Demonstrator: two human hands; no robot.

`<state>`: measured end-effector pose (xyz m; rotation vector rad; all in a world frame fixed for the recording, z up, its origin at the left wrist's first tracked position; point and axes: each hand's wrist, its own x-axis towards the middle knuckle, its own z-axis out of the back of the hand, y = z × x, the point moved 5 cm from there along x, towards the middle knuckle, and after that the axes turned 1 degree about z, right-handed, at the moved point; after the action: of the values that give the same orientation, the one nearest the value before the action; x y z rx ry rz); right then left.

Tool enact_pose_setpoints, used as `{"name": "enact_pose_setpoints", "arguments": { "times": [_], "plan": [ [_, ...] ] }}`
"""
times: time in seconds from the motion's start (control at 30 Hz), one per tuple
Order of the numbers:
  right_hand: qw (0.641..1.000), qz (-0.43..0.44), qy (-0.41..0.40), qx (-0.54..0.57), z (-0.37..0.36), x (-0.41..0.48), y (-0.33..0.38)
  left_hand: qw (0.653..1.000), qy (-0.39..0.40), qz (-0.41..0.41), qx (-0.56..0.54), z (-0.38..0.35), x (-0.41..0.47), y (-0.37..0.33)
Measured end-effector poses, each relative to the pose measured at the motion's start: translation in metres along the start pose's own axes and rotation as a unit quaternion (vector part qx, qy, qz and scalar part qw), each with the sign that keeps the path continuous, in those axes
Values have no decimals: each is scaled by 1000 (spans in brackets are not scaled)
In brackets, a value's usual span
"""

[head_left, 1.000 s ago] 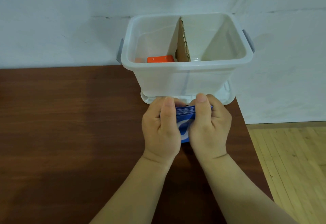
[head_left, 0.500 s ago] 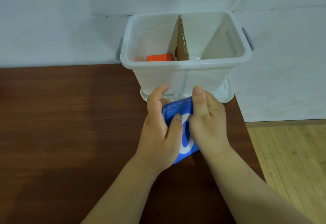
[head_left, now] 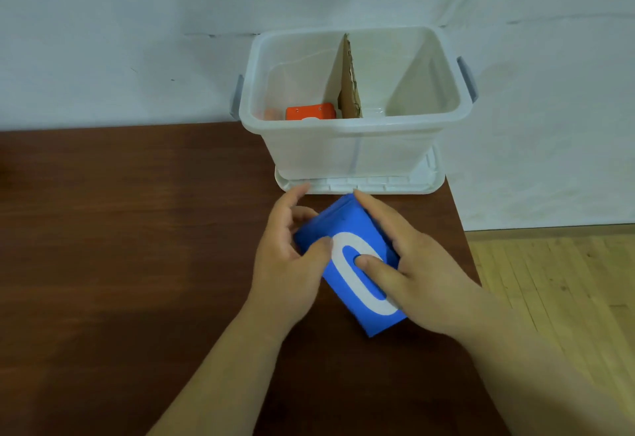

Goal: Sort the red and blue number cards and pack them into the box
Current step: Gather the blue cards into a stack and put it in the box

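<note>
Fingers grip the blue card stack from both sides.

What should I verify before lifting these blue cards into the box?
1. Grip: left hand and right hand both hold the blue cards, thumbs on top: ok.
2. Stack squared up: edges mostly hidden by the hands: cannot tell.
3. Box open, its lid underneath: ok.
4. Divider standing between the two halves: ok.
5. Red cards only in the left half: ok.
6. Right half free: nothing shows there: ok.
</note>
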<state>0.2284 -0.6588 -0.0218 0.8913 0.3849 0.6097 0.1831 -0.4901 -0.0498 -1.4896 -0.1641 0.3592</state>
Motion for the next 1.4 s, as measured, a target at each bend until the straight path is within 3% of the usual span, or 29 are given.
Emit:
{"name": "enact_pose_setpoints", "arguments": {
  "times": [0.1, 0.23, 0.33, 0.53, 0.73, 0.87, 1.03, 1.2, 1.4],
  "plan": [
    [992, 21, 2, -126, 9, -1, -5, 995, 64, -27, 70, 8, 3, -2],
    [999, -21, -31, -36, 15, -15, -29, 989, 80, -38, 122, 12, -9, 8],
    [994, -21, -107, 10, 12, -28, -35, 983, 87, -47, 156, 11, -19, 10],
    [970, 58, -218, -90, 17, -24, -22, 960, 0, -165, 225, 4, -14, -4],
    [970, 41, -238, -36, 0, -23, -38, 930, 0, -212, 301, -5, -20, 16],
    [963, 100, -240, -76, 7, -22, -22, 920, -18, -253, 298, 3, -17, 2],
    [980, 66, -166, -85, -7, -12, -38, 930, 33, -207, 303, -2, -11, 11],
    [985, 49, -145, -73, -10, -11, -39, 957, 66, -146, 242, -1, -9, 15],
    [992, -37, -116, 26, 7, -10, -17, 973, 88, -79, 198, 12, -4, -11]
  ]
}}
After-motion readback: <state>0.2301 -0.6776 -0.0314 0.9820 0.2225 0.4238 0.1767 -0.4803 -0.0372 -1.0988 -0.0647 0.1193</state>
